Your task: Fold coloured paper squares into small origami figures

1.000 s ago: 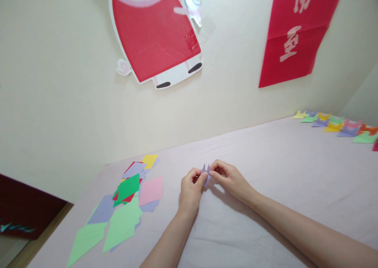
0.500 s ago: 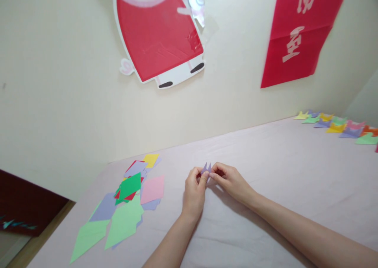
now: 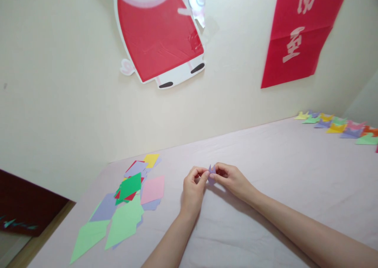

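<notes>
A small folded piece of purple paper (image 3: 212,176) with two upright points is pinched between both hands above the pale sheet (image 3: 236,232). My left hand (image 3: 193,187) is closed, its thumb and fingertips on the paper's left side. From the right, my right hand (image 3: 232,179) grips the other side, thumb in front and fingers curled behind. The fingers cover part of the folds, so the paper's full shape cannot be made out.
Loose sheets of coloured paper lie at the left, with a green sheet (image 3: 131,185), a pink sheet (image 3: 152,189) and light green sheets (image 3: 125,222). Folded paper pieces (image 3: 336,127) stand in rows at the far right. A wall (image 3: 206,110) rises behind.
The purple paper has shifted slightly right, and its points now sit closer to my right hand. My left thumb has moved from the paper's front to its left edge.
</notes>
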`<state>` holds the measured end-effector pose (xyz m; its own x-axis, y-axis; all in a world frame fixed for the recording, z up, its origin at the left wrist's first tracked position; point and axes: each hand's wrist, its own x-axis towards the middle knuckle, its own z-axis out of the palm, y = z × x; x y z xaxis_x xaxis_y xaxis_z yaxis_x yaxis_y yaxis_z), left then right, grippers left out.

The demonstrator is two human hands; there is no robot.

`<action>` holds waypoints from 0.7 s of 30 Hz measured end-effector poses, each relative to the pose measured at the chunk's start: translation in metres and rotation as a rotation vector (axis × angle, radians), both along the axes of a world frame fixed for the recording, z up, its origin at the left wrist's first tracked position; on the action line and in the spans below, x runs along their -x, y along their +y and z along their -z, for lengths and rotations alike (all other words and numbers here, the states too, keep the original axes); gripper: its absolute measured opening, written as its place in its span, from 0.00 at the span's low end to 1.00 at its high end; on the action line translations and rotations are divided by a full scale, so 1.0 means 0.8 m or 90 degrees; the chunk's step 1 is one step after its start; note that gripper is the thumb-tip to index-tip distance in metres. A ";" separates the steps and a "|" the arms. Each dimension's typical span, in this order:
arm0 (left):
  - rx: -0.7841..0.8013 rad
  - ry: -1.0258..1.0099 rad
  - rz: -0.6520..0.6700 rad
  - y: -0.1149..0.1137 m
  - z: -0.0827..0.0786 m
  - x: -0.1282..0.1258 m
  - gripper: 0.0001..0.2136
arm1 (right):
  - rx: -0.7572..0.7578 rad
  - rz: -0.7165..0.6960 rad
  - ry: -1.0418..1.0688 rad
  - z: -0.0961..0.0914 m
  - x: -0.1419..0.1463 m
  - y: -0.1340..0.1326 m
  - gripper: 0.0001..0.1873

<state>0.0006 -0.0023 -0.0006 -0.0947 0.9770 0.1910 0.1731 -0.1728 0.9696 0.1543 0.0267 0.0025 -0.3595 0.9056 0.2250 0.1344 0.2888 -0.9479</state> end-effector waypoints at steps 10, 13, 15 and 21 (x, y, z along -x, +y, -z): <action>0.000 -0.022 0.008 0.000 -0.003 0.001 0.07 | 0.066 0.005 0.075 0.000 -0.003 0.001 0.11; 0.001 -0.028 0.011 0.000 -0.003 0.001 0.07 | 0.053 0.014 0.068 -0.001 -0.003 0.001 0.11; 0.001 -0.028 0.013 0.000 -0.004 0.001 0.06 | 0.052 0.012 0.063 -0.001 -0.003 0.000 0.12; -0.010 -0.009 0.024 -0.001 -0.006 0.002 0.07 | 0.036 -0.019 0.060 0.001 -0.003 0.000 0.10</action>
<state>-0.0006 -0.0031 0.0043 -0.0607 0.9770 0.2046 0.1531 -0.1934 0.9691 0.1565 0.0271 0.0015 -0.3664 0.9069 0.2078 0.0367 0.2372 -0.9708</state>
